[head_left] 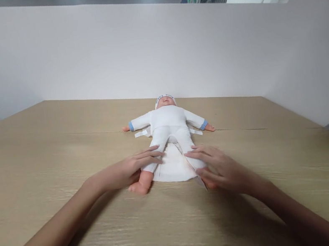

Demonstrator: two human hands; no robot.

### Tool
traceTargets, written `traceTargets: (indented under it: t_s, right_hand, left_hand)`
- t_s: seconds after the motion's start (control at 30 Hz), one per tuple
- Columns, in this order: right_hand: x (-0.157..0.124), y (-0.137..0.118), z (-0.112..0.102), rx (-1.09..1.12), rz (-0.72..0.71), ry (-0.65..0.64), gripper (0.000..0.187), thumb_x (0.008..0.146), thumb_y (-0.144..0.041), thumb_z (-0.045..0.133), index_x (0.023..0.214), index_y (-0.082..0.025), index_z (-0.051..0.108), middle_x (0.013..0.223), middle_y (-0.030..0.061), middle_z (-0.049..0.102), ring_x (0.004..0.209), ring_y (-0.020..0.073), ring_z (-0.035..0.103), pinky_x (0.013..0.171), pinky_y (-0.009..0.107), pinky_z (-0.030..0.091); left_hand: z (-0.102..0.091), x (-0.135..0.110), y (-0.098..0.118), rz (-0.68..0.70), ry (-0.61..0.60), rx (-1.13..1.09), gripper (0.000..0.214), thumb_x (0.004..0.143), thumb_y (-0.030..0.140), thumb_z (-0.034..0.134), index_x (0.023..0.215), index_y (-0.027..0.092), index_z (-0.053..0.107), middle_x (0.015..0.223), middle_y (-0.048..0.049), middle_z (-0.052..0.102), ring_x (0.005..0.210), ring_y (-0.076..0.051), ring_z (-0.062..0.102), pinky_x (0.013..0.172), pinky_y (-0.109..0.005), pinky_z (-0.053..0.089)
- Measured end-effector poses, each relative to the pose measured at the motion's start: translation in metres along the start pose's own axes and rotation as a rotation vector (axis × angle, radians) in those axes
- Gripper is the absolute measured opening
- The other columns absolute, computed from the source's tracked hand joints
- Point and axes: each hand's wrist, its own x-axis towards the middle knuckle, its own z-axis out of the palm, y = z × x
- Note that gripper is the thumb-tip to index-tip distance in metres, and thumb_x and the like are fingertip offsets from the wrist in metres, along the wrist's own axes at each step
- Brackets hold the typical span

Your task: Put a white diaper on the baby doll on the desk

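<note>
A baby doll point(168, 116) in a white suit with blue cuffs and a white cap lies on its back, arms spread and legs apart. Beneath its hips and between its legs a white diaper point(174, 166) is spread flat, its tape tabs sticking out on both sides of the waist. My left hand point(138, 163) rests its outstretched fingers on the doll's leg at the left. Over the other leg lies my right hand point(215, 165), fingers spread, partly hiding that foot. Neither hand grips anything that I can see.
The doll lies on a wooden table point(64, 166) with a thin seam running across it. A pale partition point(107, 52) stands behind the table and along its right side. The table's near edge shows at the bottom left.
</note>
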Motion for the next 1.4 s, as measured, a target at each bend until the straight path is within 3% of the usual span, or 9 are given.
traceTargets:
  t_s: [0.1, 0.23, 0.4, 0.5, 0.6, 0.7, 0.9, 1.17, 1.4]
  right_hand:
    - [0.001, -0.022, 0.018, -0.186, -0.019, 0.05, 0.069, 0.095, -0.059, 0.068, 0.153, -0.024, 0.055, 0.149, 0.0183, 0.06, 0.145, 0.042, 0.047, 0.116, 0.066, 0.044]
    - [0.005, -0.026, 0.037, -0.3, 0.025, 0.101, 0.048, 0.099, -0.019, 0.06, 0.146, -0.021, 0.063, 0.136, 0.0191, 0.067, 0.139, 0.0386, 0.054, 0.111, 0.058, 0.051]
    - [0.009, -0.011, 0.031, -0.106, 0.092, 0.156, 0.045, 0.1, -0.007, 0.044, 0.134, -0.023, 0.07, 0.132, 0.0134, 0.069, 0.132, 0.0304, 0.059, 0.106, 0.048, 0.053]
    - [0.012, -0.004, 0.026, 0.04, 0.122, 0.208, 0.039, 0.102, -0.01, 0.042, 0.125, -0.022, 0.071, 0.123, 0.011, 0.071, 0.122, 0.0284, 0.061, 0.1, 0.044, 0.052]
    - [0.021, 0.0, 0.022, 0.165, 0.17, 0.279, 0.028, 0.105, -0.02, 0.045, 0.108, -0.023, 0.072, 0.106, 0.0075, 0.071, 0.101, 0.0259, 0.063, 0.089, 0.039, 0.05]
    - [0.04, 0.005, 0.014, 0.326, 0.173, 0.367, 0.028, 0.108, -0.035, 0.047, 0.099, -0.022, 0.071, 0.101, 0.0062, 0.068, 0.098, 0.0235, 0.062, 0.089, 0.036, 0.049]
    - [0.105, 0.038, 0.001, 0.454, 0.226, 0.588, 0.041, 0.103, -0.054, 0.049, 0.099, -0.02, 0.072, 0.11, 0.008, 0.071, 0.107, 0.0253, 0.064, 0.098, 0.035, 0.048]
    - [0.174, 0.101, 0.028, 0.884, 0.462, 0.456, 0.06, 0.082, -0.072, 0.062, 0.105, -0.019, 0.075, 0.116, 0.0102, 0.078, 0.118, 0.0298, 0.068, 0.114, 0.045, 0.046]
    - [0.144, 0.078, 0.021, 0.885, 0.482, 0.353, 0.051, 0.088, -0.068, 0.065, 0.109, -0.023, 0.078, 0.115, 0.0086, 0.08, 0.125, 0.0329, 0.066, 0.115, 0.05, 0.048]
  left_hand:
    - [-0.001, 0.0, 0.001, 0.0, 0.026, -0.074, 0.062, 0.101, 0.007, 0.051, 0.155, 0.036, 0.052, 0.165, -0.0024, 0.048, 0.162, -0.028, 0.028, 0.128, -0.053, 0.037]
    - [-0.005, 0.003, 0.018, -0.096, 0.095, -0.102, 0.041, 0.108, 0.022, 0.045, 0.145, 0.032, 0.061, 0.157, -0.0049, 0.057, 0.157, -0.031, 0.039, 0.125, -0.052, 0.04]
    - [0.008, 0.016, 0.045, -0.254, 0.178, 0.063, 0.06, 0.087, 0.06, 0.076, 0.135, 0.027, 0.059, 0.146, -0.011, 0.06, 0.138, -0.038, 0.051, 0.103, -0.048, 0.054]
    - [0.022, 0.027, 0.046, -0.213, 0.252, 0.213, 0.057, 0.083, 0.054, 0.08, 0.127, 0.023, 0.06, 0.132, -0.0117, 0.064, 0.13, -0.038, 0.05, 0.102, -0.05, 0.051]
    - [0.023, 0.038, 0.039, -0.206, 0.308, 0.278, 0.022, 0.101, 0.038, 0.057, 0.113, 0.022, 0.064, 0.119, -0.0101, 0.067, 0.115, -0.032, 0.054, 0.099, -0.047, 0.049]
    - [0.005, 0.051, 0.029, -0.226, 0.4, 0.178, 0.032, 0.109, 0.041, 0.041, 0.097, 0.022, 0.065, 0.104, -0.0075, 0.068, 0.103, -0.027, 0.058, 0.095, -0.042, 0.049]
    - [-0.038, 0.096, -0.006, -0.275, 0.601, -0.154, 0.046, 0.101, 0.063, 0.051, 0.094, 0.02, 0.065, 0.109, -0.0061, 0.07, 0.11, -0.029, 0.061, 0.104, -0.042, 0.046]
    - [-0.043, 0.143, -0.067, -0.442, 0.606, -0.744, 0.065, 0.076, 0.074, 0.072, 0.101, 0.015, 0.071, 0.094, -0.0108, 0.076, 0.102, -0.032, 0.068, 0.096, -0.043, 0.051]
    - [-0.028, 0.121, -0.06, -0.508, 0.533, -0.945, 0.062, 0.077, 0.069, 0.077, 0.103, 0.013, 0.072, 0.1, -0.0126, 0.079, 0.102, -0.033, 0.072, 0.094, -0.041, 0.053]
